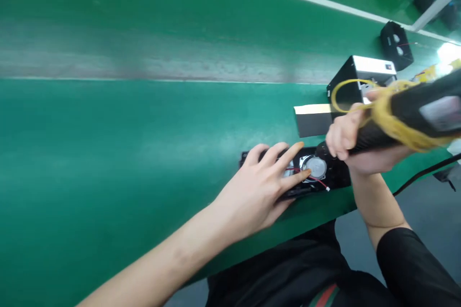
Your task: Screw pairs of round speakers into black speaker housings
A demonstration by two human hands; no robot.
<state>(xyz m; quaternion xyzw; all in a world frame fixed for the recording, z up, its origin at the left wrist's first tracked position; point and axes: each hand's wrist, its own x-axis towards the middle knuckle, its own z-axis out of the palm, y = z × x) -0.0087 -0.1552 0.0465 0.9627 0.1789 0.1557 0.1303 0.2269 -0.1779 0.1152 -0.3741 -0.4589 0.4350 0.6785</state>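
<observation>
The black housing (340,177) lies on the green bench (144,153) beneath the left hand (261,180), whose grip is spread, fingers laid across the housing's left part and reaching the round speaker (317,168) within it. The right hand (372,159), its grip wrapped around a black cylindrical tool (412,105), is above the housing's right end; a dark panel (313,125) lies just beyond the housing.
</observation>
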